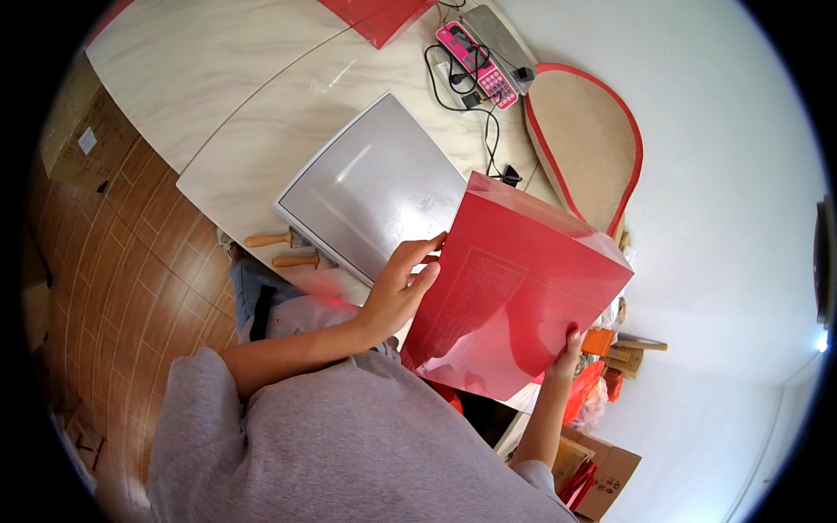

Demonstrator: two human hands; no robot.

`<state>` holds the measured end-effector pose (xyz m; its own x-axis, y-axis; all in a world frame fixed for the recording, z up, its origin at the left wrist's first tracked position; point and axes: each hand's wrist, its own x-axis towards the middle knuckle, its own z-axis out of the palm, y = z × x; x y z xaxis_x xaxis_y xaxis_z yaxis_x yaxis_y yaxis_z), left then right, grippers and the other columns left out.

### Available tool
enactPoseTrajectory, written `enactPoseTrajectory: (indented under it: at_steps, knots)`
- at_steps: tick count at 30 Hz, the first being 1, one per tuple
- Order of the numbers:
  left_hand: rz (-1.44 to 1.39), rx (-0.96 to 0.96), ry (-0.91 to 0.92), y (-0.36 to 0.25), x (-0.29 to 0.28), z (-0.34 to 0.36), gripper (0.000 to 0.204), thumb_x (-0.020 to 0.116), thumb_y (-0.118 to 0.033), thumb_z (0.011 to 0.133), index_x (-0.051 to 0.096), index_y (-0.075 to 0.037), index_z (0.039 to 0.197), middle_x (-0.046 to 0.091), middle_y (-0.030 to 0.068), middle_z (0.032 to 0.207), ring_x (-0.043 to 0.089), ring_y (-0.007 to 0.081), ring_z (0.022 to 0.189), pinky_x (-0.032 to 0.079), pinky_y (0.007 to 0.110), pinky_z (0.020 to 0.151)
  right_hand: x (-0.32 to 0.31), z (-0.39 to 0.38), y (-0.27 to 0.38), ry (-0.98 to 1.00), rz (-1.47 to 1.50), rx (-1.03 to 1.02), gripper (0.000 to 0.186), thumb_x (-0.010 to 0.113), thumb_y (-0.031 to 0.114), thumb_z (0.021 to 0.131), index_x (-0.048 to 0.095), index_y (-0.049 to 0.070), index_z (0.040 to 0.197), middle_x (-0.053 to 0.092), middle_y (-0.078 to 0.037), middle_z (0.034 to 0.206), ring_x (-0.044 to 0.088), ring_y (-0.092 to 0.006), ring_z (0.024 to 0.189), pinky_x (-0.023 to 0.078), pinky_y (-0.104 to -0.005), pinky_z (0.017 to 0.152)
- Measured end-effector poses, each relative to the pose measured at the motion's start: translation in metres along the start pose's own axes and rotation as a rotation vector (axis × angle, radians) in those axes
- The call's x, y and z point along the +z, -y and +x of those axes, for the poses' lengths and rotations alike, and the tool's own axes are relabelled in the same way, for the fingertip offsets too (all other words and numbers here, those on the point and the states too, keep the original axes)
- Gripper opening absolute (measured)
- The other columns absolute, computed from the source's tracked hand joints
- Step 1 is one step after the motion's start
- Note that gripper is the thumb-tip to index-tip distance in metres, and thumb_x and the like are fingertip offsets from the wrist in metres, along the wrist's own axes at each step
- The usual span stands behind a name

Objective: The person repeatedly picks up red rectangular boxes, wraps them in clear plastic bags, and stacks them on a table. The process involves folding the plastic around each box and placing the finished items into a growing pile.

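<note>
Red box (506, 296) w/ clear film (545, 207), tilted, held up btwn hands, beside grey panel (375, 183). Risk: box may slip if R hold loosens, L support looks light; loose film at upper end could snag/crease. Grip: R hand (565, 356) closed on R edge, thumb on face; L hand (401, 292) part-open, fingertips at L edge, contact unclear.

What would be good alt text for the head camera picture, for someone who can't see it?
A person's right hand grips a red box with clear film, while the left hand is at its opposite edge. On the pale table are a flat silver-grey panel, two wooden-handled tools and a pink keypad device.
</note>
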<state>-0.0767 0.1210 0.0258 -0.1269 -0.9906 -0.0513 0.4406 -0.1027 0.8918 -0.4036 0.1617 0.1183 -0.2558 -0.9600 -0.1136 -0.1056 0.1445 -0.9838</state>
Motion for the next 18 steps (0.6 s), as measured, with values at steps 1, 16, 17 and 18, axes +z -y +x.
enactPoseTrajectory:
  at_steps: [1,16,17,18]
  knots:
    - [-0.005,-0.002,0.002,0.001,-0.001,0.001,0.038,0.047,-0.018,0.096,0.045,-0.01,0.134,0.046,0.0098,0.121,0.051,0.0179,0.109,0.047,0.03,0.087,0.0,-0.001,0.001,0.008,0.01,0.008,0.089,0.072,0.049,0.071,0.033,0.003,0.136,0.046,-0.012,0.128,0.048,-0.0262,0.117,0.042,-0.0408,0.096]
    - [-0.113,-0.268,-0.143,0.055,-0.055,-0.019,0.029,0.05,-0.007,0.088,0.052,-0.003,0.117,0.057,0.0048,0.115,0.056,0.0148,0.1,0.042,0.029,0.09,0.13,0.009,0.047,0.086,-0.992,-0.316,0.093,0.081,0.029,0.062,0.035,0.01,0.141,0.045,-0.013,0.11,0.046,-0.0275,0.105,0.039,-0.0389,0.092]
    - [-0.108,-0.256,-0.167,0.055,-0.062,-0.019,0.022,0.049,-0.009,0.09,0.055,-0.005,0.111,0.059,0.0022,0.11,0.058,0.013,0.094,0.042,0.029,0.086,0.139,0.009,0.046,0.081,-1.035,-0.318,0.092,0.08,0.03,0.062,0.036,0.01,0.141,0.045,-0.015,0.11,0.046,-0.0292,0.104,0.039,-0.0405,0.091]
    - [-0.107,-0.277,-0.178,0.054,-0.067,-0.02,0.021,0.048,-0.01,0.091,0.055,-0.005,0.11,0.059,0.002,0.109,0.058,0.0127,0.093,0.042,0.029,0.085,0.146,0.01,0.045,0.079,-1.082,-0.32,0.092,0.08,0.031,0.062,0.037,0.011,0.141,0.045,-0.016,0.111,0.046,-0.0309,0.104,0.039,-0.0421,0.091]
